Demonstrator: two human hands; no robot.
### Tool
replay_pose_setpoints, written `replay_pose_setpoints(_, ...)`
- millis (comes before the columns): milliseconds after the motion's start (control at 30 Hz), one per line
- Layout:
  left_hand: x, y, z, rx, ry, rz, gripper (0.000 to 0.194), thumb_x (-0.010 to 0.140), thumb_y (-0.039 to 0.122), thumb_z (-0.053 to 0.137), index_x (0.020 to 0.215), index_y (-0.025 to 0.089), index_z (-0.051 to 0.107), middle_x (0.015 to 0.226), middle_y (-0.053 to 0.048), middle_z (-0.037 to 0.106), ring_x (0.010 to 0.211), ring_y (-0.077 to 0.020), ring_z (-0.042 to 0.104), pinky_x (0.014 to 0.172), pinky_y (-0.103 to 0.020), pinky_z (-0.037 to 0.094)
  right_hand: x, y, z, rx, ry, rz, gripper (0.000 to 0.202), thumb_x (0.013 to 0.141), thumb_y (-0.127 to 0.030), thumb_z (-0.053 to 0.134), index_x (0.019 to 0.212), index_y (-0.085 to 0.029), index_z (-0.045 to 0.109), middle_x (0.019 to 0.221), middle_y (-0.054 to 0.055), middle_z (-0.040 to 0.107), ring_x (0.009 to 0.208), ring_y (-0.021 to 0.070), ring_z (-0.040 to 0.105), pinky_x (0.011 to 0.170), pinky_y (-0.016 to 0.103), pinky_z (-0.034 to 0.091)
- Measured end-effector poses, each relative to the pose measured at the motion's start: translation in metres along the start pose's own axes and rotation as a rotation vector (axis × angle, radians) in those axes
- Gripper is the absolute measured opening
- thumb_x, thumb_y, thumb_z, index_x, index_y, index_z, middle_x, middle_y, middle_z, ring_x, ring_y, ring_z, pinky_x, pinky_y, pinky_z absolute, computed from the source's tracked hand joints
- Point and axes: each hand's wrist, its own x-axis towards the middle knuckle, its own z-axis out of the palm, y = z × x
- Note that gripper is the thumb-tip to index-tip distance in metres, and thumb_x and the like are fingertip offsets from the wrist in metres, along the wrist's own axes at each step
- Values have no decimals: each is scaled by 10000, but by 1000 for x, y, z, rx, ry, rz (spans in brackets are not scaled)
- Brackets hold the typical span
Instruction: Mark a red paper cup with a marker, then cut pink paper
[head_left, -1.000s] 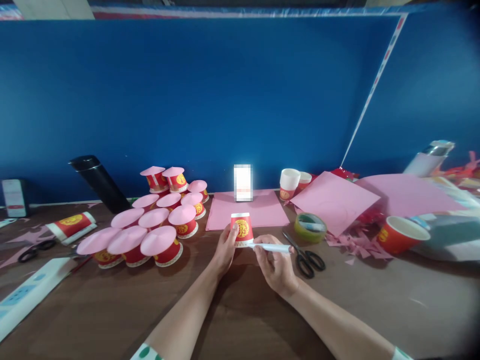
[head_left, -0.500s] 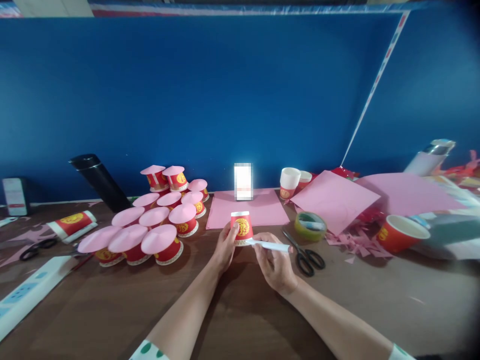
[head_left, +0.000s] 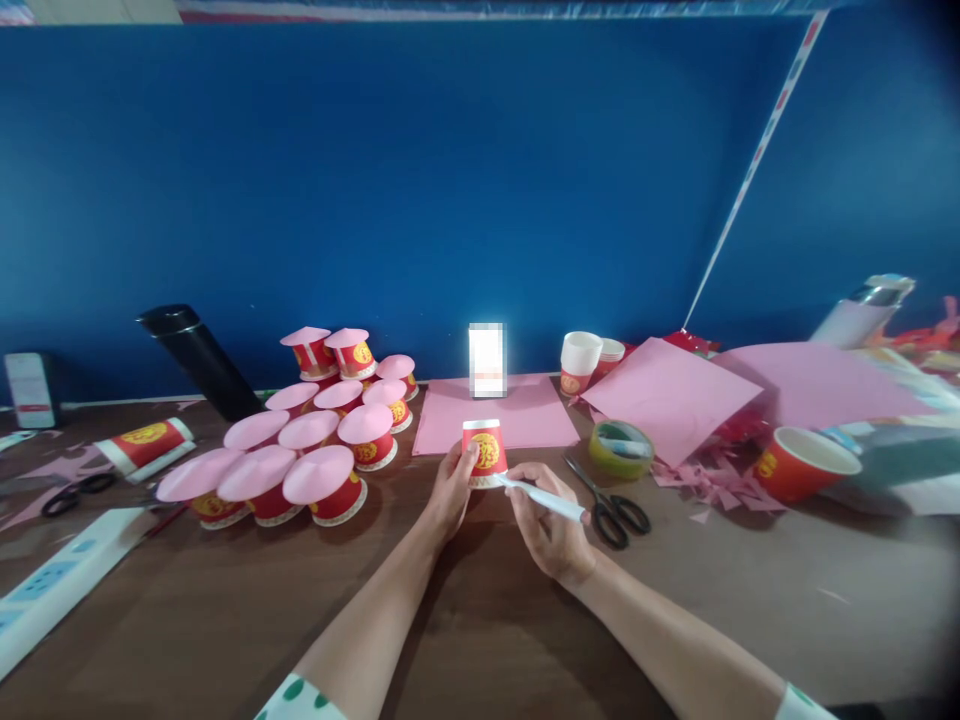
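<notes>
Since the earlier frame, the white pen [head_left: 555, 502] has swung: its rear end has dropped toward the person, so it now slants more steeply, while its tip stays by the rim of the red paper cup [head_left: 489, 455]. The cup has hardly shifted between the hands.

The relation that counts is pen tip to rim. The cup is upside down, its axis roughly upright, narrow white base uppermost and patterned rim below. The pen's long axis runs from the rim's right side outward to the right and nearer the person; whether the tip actually touches cannot be told.

The left hand [head_left: 450, 495] is closed on the cup's left side, thumb across its front. The right hand [head_left: 551, 530] pinches the pen to the right of the cup and slightly nearer the person. The hands are apart, the left one being the nearer to the cup, in contact with it. Whether the cup rests on the desk [head_left: 480, 630] is unclear.

Beyond the cup lie pink sheets [head_left: 525, 415]; to its right, past the pen, are black-handled scissors [head_left: 621, 517].
</notes>
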Motion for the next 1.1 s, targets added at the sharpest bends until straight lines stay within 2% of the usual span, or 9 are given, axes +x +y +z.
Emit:
replay_pose_setpoints(367, -1, 0, 1, 10, 14, 1, 302, 718, 444, 605, 862, 179, 600, 809, -23, 642, 733, -157, 587, 712, -281, 431, -4, 3, 1, 25, -47, 91, 127, 869, -225, 409, 881, -174, 525, 742, 23, 571, 632, 129, 551, 598, 241, 446)
replay_pose_setpoints(633, -1, -1, -1, 13, -11, 15, 297, 742, 433, 584, 865, 163, 582, 814, -34, 623, 735, -152, 572, 702, -273, 436, -6, 5, 3, 15, -60, 150, 133, 881, -243, 395, 864, -180, 512, 762, 33, 571, 664, 138, 548, 592, 232, 422)
replay_pose_setpoints(1100, 0, -3, -2, 15, -9, 9, 301, 747, 432, 580, 891, 167, 586, 831, -35, 626, 754, -153, 577, 710, -280, 436, -3, 4, 1, -79, -71, 112, 156, 881, -230, 388, 800, -183, 512, 687, 18, 562, 565, 117, 517, 561, 226, 399)
